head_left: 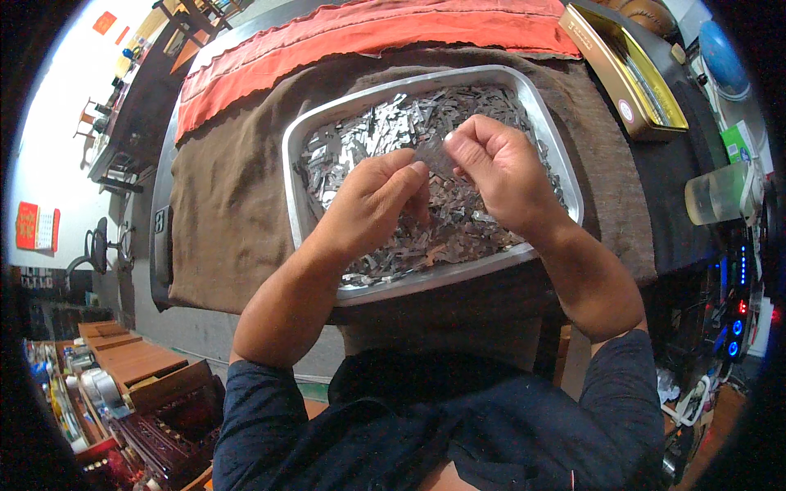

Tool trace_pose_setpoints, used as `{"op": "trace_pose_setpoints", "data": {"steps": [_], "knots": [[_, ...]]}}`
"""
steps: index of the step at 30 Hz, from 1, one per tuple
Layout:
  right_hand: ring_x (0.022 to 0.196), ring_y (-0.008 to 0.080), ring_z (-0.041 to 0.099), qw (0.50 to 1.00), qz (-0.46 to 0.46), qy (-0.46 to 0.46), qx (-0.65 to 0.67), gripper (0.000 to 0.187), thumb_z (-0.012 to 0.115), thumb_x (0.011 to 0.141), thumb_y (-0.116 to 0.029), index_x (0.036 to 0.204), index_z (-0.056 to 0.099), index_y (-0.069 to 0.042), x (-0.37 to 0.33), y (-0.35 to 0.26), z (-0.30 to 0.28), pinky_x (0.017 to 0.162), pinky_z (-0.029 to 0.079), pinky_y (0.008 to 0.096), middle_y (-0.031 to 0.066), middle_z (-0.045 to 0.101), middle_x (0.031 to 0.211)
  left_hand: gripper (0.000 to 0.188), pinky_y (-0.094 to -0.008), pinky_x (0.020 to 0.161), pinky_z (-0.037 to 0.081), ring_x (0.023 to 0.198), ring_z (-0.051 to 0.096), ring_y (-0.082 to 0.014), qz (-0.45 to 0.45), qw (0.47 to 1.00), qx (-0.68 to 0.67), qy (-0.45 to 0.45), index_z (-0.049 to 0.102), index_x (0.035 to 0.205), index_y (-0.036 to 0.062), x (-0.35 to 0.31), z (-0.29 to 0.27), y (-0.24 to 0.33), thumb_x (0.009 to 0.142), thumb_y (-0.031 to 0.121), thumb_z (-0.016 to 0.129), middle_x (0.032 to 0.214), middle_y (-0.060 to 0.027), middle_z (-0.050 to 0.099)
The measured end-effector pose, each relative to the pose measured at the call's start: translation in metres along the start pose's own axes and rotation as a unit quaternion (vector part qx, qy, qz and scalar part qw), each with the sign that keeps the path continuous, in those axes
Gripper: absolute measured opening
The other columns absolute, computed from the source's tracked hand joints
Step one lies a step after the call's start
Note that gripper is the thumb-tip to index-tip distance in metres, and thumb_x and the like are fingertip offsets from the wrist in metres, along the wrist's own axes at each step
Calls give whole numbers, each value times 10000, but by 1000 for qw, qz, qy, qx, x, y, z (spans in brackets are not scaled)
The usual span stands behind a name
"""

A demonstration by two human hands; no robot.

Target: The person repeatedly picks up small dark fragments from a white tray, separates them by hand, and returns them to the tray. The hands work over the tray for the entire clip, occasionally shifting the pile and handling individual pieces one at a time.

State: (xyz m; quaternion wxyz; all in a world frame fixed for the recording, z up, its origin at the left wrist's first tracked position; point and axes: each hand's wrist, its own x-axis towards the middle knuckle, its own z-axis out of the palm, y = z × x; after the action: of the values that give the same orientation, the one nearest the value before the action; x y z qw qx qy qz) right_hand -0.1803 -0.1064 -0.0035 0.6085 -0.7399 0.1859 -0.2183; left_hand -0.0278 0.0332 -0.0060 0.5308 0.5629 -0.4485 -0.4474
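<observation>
A silvery metal tray [291,168] with a raised rim holds a heap of small flat metal strips [372,131], some bright, some dull grey or brownish. Over the middle of the heap, my left hand [378,196] is closed, thumb against the curled fingers. Just right of it and slightly higher, my right hand [506,173] pinches with thumb and forefinger. The fingertips of both hands face each other, a small gap apart. A dim greyish patch shows between them; whether it is a held piece or the heap behind, I cannot tell.
Beneath the tray a brown cloth [221,213] covers the table, with a red cloth [368,29] along its far side. At the far right lies an open gold tin [606,69]. A clear plastic jug [716,195] stands at the right; wooden drawers [168,385] are low at the left.
</observation>
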Motion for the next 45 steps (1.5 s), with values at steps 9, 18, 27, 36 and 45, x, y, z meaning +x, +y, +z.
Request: {"op": "trace_pose_setpoints", "data": {"steps": [9, 18, 27, 36, 45], "knots": [[739, 42, 519, 996, -50, -11, -72, 150, 631, 985, -166, 964, 597, -22, -4, -3, 1, 664, 457, 237, -18, 581, 793, 325, -278, 629, 496, 673, 618, -123, 1, 999, 43, 9, 588, 835, 19, -1, 1, 0, 1061, 221, 471, 712, -32, 613], [644, 117, 570, 992, -82, 43, -86, 233, 619, 992, -199, 883, 631, 6, -4, 1, 7, 607, 489, 327, 60, 615, 682, 341, -281, 612, 486, 656, 605, -122, 0, 999, 32, 23, 590, 818, 24, 1, 1, -5, 1063, 222, 460, 700, -37, 618], [655, 144, 588, 995, -59, 37, -78, 239, 641, 989, -198, 864, 606, 2, -3, -2, 3, 622, 500, 336, 86, 620, 683, 347, -283, 607, 488, 647, 603, -126, 2, 999, 38, 25, 588, 812, 19, 1, -1, -4, 1061, 226, 464, 694, -41, 622], [705, 194, 650, 993, -47, 77, -75, 202, 528, 1041, -170, 976, 614, 1, 1, 5, 2, 659, 517, 348, 108, 655, 742, 343, -278, 606, 492, 644, 607, -124, -9, 999, 22, 27, 587, 812, 22, 1, -1, -4, 1058, 229, 468, 696, -53, 637], [699, 292, 679, 985, -117, 50, -115, 105, 561, 969, -57, 1014, 622, 16, -2, 6, 9, 650, 524, 387, 192, 651, 771, 358, -289, 674, 481, 693, 605, -148, -4, 1000, 23, 12, 586, 842, 29, 1, -4, -4, 1070, 283, 479, 736, -66, 633]]}}
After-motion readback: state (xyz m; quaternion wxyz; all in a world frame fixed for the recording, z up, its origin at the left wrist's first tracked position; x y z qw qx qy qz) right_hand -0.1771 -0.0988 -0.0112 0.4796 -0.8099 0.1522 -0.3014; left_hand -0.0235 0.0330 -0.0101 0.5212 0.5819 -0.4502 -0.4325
